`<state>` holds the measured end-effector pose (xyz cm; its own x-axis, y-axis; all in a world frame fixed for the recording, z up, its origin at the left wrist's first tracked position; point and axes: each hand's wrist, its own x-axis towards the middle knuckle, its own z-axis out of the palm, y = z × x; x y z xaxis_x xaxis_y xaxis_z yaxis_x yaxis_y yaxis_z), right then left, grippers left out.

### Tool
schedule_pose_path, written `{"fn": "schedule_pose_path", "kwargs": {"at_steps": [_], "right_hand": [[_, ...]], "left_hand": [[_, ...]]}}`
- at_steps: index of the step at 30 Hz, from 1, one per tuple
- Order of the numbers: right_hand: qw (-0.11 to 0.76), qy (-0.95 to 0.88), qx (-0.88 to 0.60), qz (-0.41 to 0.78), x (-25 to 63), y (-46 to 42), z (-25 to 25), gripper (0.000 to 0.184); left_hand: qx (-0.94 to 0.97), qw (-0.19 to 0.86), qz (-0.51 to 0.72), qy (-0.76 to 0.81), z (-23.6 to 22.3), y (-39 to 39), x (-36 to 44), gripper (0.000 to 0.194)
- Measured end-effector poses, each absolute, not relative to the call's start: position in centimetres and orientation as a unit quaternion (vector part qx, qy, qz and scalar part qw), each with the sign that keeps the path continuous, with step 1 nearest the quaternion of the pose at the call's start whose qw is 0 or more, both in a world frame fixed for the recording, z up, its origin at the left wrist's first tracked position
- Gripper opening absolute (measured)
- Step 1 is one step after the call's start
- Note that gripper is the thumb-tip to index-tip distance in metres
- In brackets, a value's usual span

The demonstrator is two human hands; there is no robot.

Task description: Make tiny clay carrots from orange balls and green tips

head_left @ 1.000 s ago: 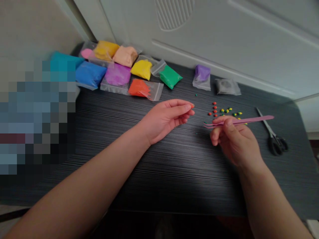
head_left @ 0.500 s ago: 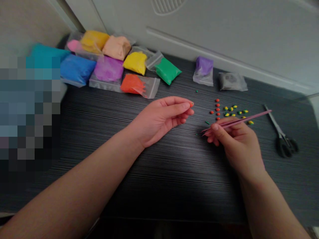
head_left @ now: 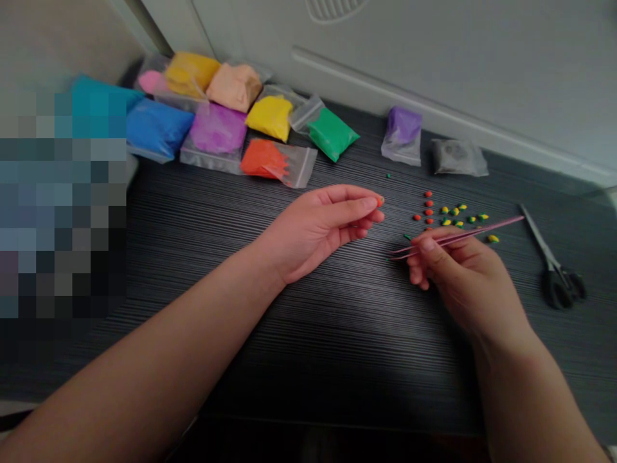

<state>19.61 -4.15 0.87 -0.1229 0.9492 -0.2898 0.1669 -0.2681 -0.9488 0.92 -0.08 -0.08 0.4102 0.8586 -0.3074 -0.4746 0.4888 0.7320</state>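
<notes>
1. Left arm reaching in from lower left; left hand [head_left: 325, 228] hovering over table [head_left: 337, 360], wrist roughly straight, back of hand facing up and away, fingers pointing right.
2. Left thumb and index pinching orange bit [head_left: 380, 201] at their tips; other fingers curling loosely below.
3. Right arm coming up from lower right, leaning left; right hand [head_left: 463, 276] sitting lower than left hand, well apart from it.
4. Right thumb pressing tweezers [head_left: 486, 229] against fingers, remaining fingers curling under. Tweezers lying slantwise across hand, tips pointing left, back end rising right toward scissors [head_left: 552, 263].
5. Tweezer tips showing a small gap; tiny green speck [head_left: 388, 259] showing right at them, can't tell if gripped.
6. Green sliver [head_left: 407, 237] lying just above the tips, near right fingers.
7. Red bits [head_left: 429, 203] lining up beyond right hand; yellow-green bits [head_left: 456, 211] scattering to their right, some partly hidden by hand and tweezers.
8. Green dot [head_left: 388, 175] lying beyond left fingertips.
9. Clay bags [head_left: 268, 118] crowding far left; purple bag [head_left: 403, 128] and gray bag [head_left: 457, 157] lying farther right.
</notes>
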Motion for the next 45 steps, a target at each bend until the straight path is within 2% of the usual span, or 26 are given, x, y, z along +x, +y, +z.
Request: {"fn": "schedule_pose_path", "kwargs": {"at_steps": [10,45], "right_hand": [[0.344,-0.473,-0.552,0.595,19.88,-3.92,0.73,0.013],[0.319,-0.501,-0.569,0.568,19.35,-3.87,0.88,0.013]], "left_hand": [[0.277,0.795,0.418,0.341,-0.08,-0.05,0.86,0.007],[0.281,0.794,0.415,0.344,-0.11,0.02,0.82,0.006]]}}
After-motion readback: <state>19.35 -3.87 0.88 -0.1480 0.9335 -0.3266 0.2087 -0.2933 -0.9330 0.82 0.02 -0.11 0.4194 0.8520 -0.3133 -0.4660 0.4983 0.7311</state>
